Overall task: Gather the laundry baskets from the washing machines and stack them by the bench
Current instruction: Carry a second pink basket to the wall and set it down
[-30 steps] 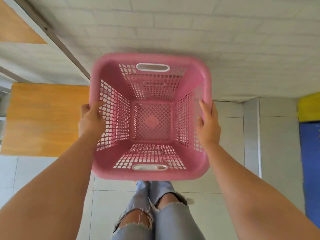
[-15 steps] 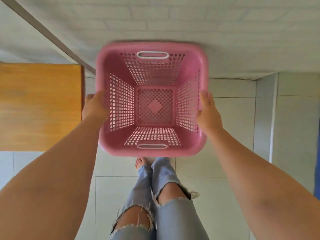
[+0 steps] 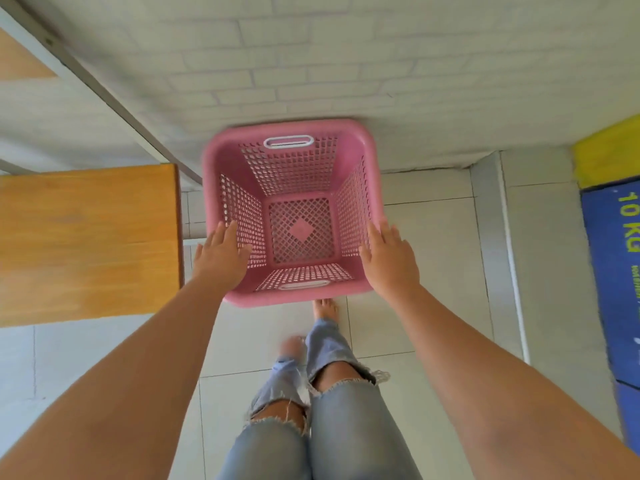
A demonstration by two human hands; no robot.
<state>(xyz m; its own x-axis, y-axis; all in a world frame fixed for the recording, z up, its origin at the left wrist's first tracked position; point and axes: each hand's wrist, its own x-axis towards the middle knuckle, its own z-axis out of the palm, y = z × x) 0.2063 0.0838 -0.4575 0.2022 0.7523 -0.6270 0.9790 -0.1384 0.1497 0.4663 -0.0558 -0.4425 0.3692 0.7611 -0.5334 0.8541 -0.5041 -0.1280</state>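
Pink basket at the wall, both hands spread open along its rim.

The pink laundry basket [image 3: 294,209] sits upright and empty against the white brick wall [image 3: 311,64], just right of the wooden bench [image 3: 86,244], with only a narrow strip of tiled floor [image 3: 433,271] between them. The left hand [image 3: 221,258] and right hand [image 3: 389,261] lie flat, fingers loose, over the side edges, gripping nothing. Open tiles run right towards a blue-and-yellow panel [image 3: 613,271]; a bare foot [image 3: 325,308] stands just behind the basket's near rim.

Pink lattice basket [image 3: 221,161], white handles; orange wood-grain bench [image 3: 86,244]; faded ripped blue jeans [image 3: 346,438]; white brick-pattern wall [image 3: 346,57].
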